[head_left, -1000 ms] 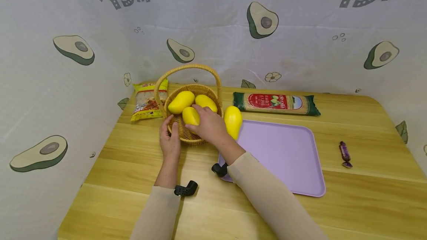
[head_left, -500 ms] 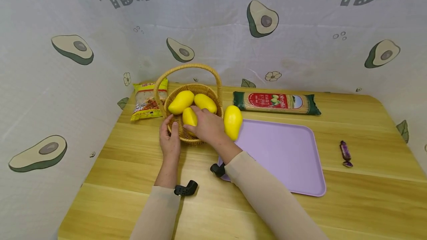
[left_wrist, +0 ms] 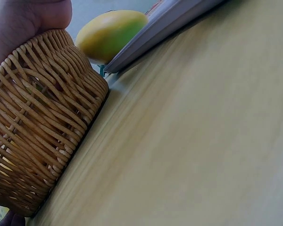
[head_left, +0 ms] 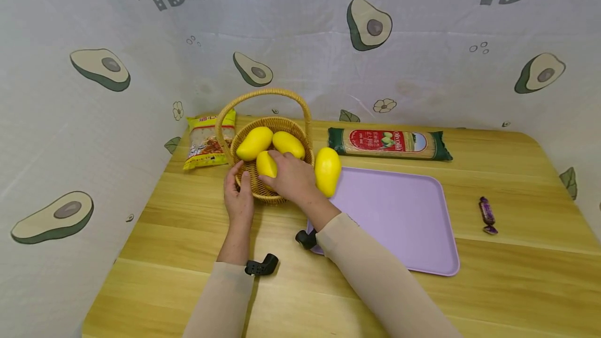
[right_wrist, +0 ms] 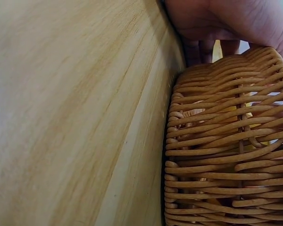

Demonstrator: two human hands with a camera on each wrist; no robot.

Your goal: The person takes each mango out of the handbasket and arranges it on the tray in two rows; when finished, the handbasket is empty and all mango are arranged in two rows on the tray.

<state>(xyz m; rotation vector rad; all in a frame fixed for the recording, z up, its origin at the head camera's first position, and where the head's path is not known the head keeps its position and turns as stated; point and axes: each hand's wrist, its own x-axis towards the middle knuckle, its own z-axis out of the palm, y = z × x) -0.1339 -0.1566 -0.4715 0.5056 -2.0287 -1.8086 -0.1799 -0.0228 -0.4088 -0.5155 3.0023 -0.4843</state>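
Note:
In the head view a wicker basket [head_left: 268,198] stands at the back left with several yellow mangoes inside, among them two at its back [head_left: 255,143]. My right hand [head_left: 293,177] reaches over the front right rim and holds a mango [head_left: 266,164]. At the front left rim my left hand [head_left: 239,200] grips the basket, thumb and fingers at its edge. Outside, another mango [head_left: 327,172] lies against the basket's right side, by a purple tray [head_left: 394,218]. The left wrist view shows the basket side [left_wrist: 47,113]; the right wrist view, its weave [right_wrist: 226,141].
Behind the basket's left side lies a yellow snack bag [head_left: 209,142]. A green-ended pasta pack [head_left: 389,143] lies behind the tray, and a small purple-wrapped candy [head_left: 487,215] to its right. A patterned cloth wall [head_left: 300,30] rises behind the wooden table [head_left: 155,270].
My right hand has shifted slightly left over the basket, covering a bit more of the mango it holds. The left hand has kept its place at the rim.

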